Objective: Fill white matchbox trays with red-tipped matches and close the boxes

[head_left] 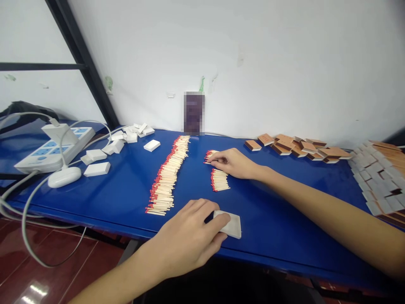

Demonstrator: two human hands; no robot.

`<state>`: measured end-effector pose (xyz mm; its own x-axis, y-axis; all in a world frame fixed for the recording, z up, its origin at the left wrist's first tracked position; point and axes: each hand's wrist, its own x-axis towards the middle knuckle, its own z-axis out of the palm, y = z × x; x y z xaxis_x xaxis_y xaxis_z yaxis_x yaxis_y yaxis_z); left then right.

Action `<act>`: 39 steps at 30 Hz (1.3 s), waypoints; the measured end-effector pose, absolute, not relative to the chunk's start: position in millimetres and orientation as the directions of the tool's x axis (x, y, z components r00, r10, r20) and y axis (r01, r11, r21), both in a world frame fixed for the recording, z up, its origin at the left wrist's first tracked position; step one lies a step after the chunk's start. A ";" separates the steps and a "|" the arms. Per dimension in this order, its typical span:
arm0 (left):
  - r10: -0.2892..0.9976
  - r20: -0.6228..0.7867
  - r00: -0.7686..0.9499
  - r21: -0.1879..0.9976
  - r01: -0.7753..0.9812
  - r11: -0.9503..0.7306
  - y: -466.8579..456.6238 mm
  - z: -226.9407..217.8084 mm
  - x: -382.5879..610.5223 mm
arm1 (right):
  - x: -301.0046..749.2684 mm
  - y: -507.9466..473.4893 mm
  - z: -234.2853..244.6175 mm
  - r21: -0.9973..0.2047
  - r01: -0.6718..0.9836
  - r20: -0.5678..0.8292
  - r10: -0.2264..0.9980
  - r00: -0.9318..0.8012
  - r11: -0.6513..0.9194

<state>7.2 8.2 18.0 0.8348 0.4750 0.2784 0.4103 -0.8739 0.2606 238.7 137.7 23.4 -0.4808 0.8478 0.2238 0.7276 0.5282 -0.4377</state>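
My left hand [190, 236] rests near the front edge of the blue table [272, 219], its fingers and thumb closed on a small white matchbox tray [232, 224]. My right hand [232, 162] reaches across the middle of the table, fingers curled down on a short row of red-tipped matches [219, 179]. A long row of the same matches [167, 175] runs from the front of the table toward the wall, left of both hands.
Several white trays [104, 156] lie at the back left beside a white power strip [50, 147], a white adapter [64, 176] and grey cables. Brown matchbox sleeves [300, 147] lie along the wall at the right, with stacked boxes [379, 177] at the far right.
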 end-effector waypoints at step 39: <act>0.464 0.312 0.829 0.249 0.400 -0.882 8.1 18.0 7.3 | 249.1 129.2 50.1 -0.436 0.751 0.054 0.847 -0.529 0.497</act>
